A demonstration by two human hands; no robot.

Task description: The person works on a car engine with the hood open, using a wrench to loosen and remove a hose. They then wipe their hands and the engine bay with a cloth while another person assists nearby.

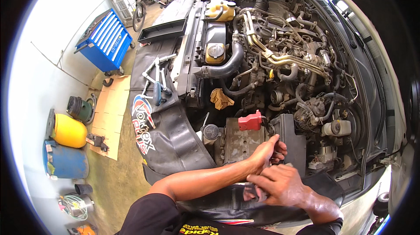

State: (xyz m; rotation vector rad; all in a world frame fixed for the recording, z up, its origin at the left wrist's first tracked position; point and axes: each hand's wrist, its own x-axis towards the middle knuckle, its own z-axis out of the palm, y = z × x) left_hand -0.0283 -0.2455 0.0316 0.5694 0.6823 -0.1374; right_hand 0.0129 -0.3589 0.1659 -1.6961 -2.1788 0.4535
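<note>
My left hand (269, 152) reaches over the right side of the battery (245, 141), palm turned partly up. Its fingers are loosely bent and apart, and no object shows in them. Just below the left wrist is my right hand (282, 184), its fingers closed, slightly smeared by motion. A bunched dark rag (254, 192) with a reddish tint hangs from that grip. A red terminal cover (250, 121) sits at the battery's far edge. Right of the battery stands a black box (292, 143), close to the left fingertips.
A crumpled brown cloth (222, 99) lies beyond the battery. Ratchet wrenches (157, 75) and a black tray (162, 30) rest on the black fender cover (175, 134). The engine (284, 42) fills the far bay. A blue tool cabinet (107, 40) stands left; other people stand at the far end.
</note>
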